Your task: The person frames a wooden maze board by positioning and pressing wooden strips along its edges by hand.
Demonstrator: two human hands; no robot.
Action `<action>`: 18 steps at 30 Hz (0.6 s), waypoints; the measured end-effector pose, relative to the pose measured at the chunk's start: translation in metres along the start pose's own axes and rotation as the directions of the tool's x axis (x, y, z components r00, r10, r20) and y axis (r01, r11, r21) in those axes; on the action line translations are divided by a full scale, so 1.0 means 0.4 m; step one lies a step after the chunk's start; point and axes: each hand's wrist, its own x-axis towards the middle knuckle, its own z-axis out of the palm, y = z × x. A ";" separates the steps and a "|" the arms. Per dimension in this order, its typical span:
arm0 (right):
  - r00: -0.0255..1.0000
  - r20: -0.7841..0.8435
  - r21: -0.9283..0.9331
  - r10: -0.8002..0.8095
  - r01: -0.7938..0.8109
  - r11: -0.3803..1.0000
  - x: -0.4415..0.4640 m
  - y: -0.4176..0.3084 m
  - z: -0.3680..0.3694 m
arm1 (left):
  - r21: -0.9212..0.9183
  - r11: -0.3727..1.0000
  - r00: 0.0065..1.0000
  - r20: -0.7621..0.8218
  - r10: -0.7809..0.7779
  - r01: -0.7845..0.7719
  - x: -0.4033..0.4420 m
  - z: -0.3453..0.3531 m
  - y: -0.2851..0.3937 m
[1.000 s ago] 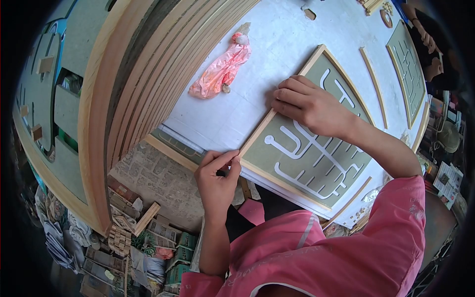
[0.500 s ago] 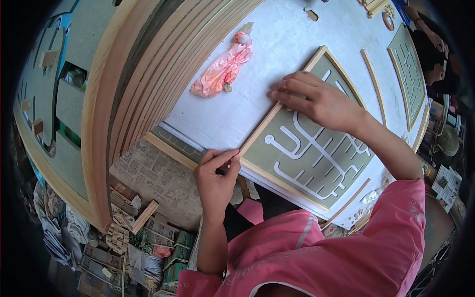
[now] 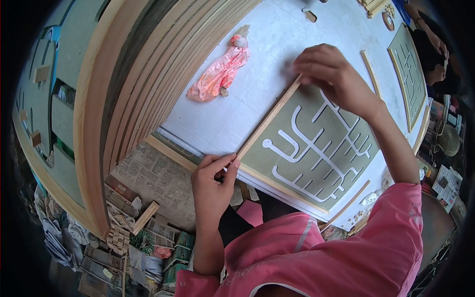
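Note:
A grey-green panel [image 3: 267, 158] with white branching grooves and a light wooden frame lies on the white table [image 3: 267, 59]. My left hand [image 3: 213, 183] pinches the frame's near left corner between thumb and fingers. My right hand [image 3: 331, 74] is over the panel's far corner, fingers curled round the frame strip and slightly blurred; the palm hides that corner. A pink plastic bag [image 3: 222, 69], knotted at its top, lies beyond the panel to the left.
Many framed boards [image 3: 94, 114] stand stacked on the left. A loose wooden strip [image 3: 371, 74] and another grooved panel [image 3: 408, 74] lie at the right. Another person's hand [image 3: 438, 44] shows at the far right. Wood pieces and crates [image 3: 173, 247] fill the floor at lower left.
My right hand has moved away along the frame edge to the far corner. My left hand stays pinched at the near corner, and the panel has shifted barely, if at all.

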 end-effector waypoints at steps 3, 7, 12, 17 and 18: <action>0.840 -0.302 0.125 0.450 -0.433 0.893 -0.042 0.001 -0.030 | 0.138 0.990 1.000 0.019 0.018 -0.020 0.019 0.005 0.038; 0.534 -0.451 0.373 0.715 -0.615 0.695 -0.106 -0.008 0.004 | 0.165 0.981 0.995 0.045 0.093 -0.099 0.073 0.028 0.080; 0.466 -0.554 0.337 0.691 -0.633 0.697 -0.107 -0.026 0.087 | 0.101 0.912 0.918 0.052 0.394 -0.398 0.189 0.111 0.150; 0.310 -0.628 0.492 0.714 -0.553 0.672 -0.078 0.003 0.155 | 0.038 0.856 0.856 0.080 0.511 -0.515 0.326 0.232 0.225; 0.316 -0.664 0.454 0.678 -0.551 0.701 -0.076 0.010 0.163 | 0.033 0.848 0.848 0.077 0.525 -0.528 0.349 0.255 0.234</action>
